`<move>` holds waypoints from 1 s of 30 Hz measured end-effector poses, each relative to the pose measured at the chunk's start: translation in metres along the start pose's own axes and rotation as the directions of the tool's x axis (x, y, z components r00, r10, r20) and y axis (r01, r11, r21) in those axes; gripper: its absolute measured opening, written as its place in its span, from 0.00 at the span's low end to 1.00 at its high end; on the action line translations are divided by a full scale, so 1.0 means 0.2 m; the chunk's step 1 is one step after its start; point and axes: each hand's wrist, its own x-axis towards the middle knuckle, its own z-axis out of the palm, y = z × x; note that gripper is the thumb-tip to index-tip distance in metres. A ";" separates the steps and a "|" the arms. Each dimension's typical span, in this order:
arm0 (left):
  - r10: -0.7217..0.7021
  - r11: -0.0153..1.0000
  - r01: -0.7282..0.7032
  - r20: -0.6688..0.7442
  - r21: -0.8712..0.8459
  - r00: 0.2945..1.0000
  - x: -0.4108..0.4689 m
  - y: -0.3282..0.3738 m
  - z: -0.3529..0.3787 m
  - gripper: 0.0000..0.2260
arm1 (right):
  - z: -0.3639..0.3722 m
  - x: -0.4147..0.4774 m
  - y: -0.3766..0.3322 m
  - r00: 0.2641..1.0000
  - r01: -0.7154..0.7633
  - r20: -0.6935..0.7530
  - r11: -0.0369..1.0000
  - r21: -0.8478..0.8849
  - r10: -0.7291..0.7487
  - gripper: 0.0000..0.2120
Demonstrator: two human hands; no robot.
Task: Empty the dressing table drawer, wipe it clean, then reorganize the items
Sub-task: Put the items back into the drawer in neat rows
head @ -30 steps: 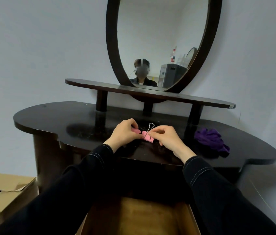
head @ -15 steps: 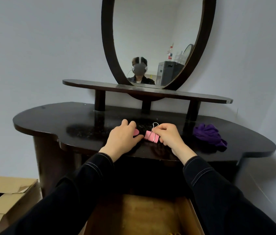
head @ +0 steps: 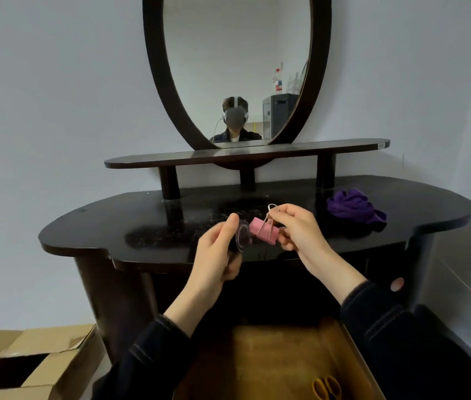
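Note:
My right hand (head: 303,232) pinches the wire handle of a pink binder clip (head: 263,230), lifted just above the dark dressing table top (head: 142,223). My left hand (head: 217,255) grips a small round, translucent purplish thing (head: 243,236) between thumb and fingers; what it is I cannot tell. The two held things almost touch. Below, the wooden drawer (head: 269,359) stands pulled out, with orange scissors (head: 326,388) in its front right corner. A purple cloth (head: 352,207) lies crumpled on the table's right side.
An oval mirror (head: 237,67) stands over a narrow raised shelf (head: 246,153) on posts. An open cardboard box (head: 26,368) sits on the floor at the lower left. A pinkish knob (head: 397,284) shows on the table's right front. Walls close in behind and right.
Both hands have risen off the table top, carrying the pink clip and the round thing with them. The view has tilted down, showing more of the drawer and the scissors.

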 end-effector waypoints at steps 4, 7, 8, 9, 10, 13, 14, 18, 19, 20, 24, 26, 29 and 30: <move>-0.127 0.966 0.155 0.145 -0.205 0.981 -0.23 -0.11 0.02 0.24 | -0.06 -0.22 0.00 0.985 0.156 0.072 0.988 -0.009 -0.155 0.09; -0.253 0.906 0.313 0.231 -0.285 0.940 -0.40 -0.29 0.00 0.27 | -0.10 -0.39 0.08 0.961 0.258 0.133 0.961 -0.101 -0.244 0.08; -0.330 0.869 0.398 0.255 -0.293 0.909 -0.45 -0.35 -0.02 0.27 | -0.10 -0.43 0.12 0.954 0.277 0.153 0.953 -0.124 -0.258 0.07; -0.412 0.832 0.481 0.271 -0.278 0.870 -0.49 -0.41 -0.04 0.28 | -0.11 -0.47 0.16 0.949 0.291 0.166 0.946 -0.140 -0.267 0.07; -0.491 0.793 0.556 0.278 -0.249 0.826 -0.51 -0.47 -0.06 0.29 | -0.12 -0.50 0.21 0.947 0.299 0.173 0.941 -0.159 -0.271 0.06; -0.648 0.678 0.703 0.278 -0.215 0.709 -0.54 -0.66 -0.13 0.30 | -0.14 -0.55 0.40 0.950 0.260 0.239 0.930 -0.261 -0.199 0.05; -0.686 0.667 0.727 0.248 -0.163 0.684 -0.53 -0.72 -0.15 0.29 | -0.14 -0.56 0.48 0.952 0.221 0.276 0.924 -0.310 -0.135 0.04; -0.753 0.638 0.725 0.014 0.259 0.658 -0.48 -0.96 -0.17 0.18 | -0.13 -0.56 0.84 0.935 -0.008 0.294 0.841 -0.540 0.197 0.05; -0.717 0.634 0.667 -0.027 0.391 0.697 -0.46 -1.02 -0.18 0.15 | -0.13 -0.56 0.92 0.924 -0.065 0.273 0.812 -0.580 0.269 0.06; -0.664 0.607 0.573 -0.044 0.551 0.746 -0.45 -1.07 -0.19 0.14 | -0.13 -0.55 1.00 0.914 -0.104 0.249 0.781 -0.616 0.319 0.06; -0.605 0.428 0.316 0.009 0.847 0.796 -0.44 -1.21 -0.25 0.17 | -0.13 -0.55 1.22 0.861 -0.174 0.221 0.674 -0.718 0.458 0.08; -0.579 0.385 0.245 0.026 0.890 0.815 -0.45 -1.24 -0.27 0.19 | -0.13 -0.57 1.28 0.819 -0.170 0.256 0.642 -0.747 0.514 0.08; -0.526 0.358 0.171 0.047 0.918 0.850 -0.48 -1.28 -0.29 0.19 | -0.13 -0.59 1.32 0.773 -0.158 0.307 0.638 -0.754 0.555 0.09; -0.523 0.364 0.163 0.056 0.917 0.851 -0.49 -1.29 -0.29 0.20 | -0.12 -0.59 1.33 0.756 -0.146 0.330 0.637 -0.757 0.566 0.09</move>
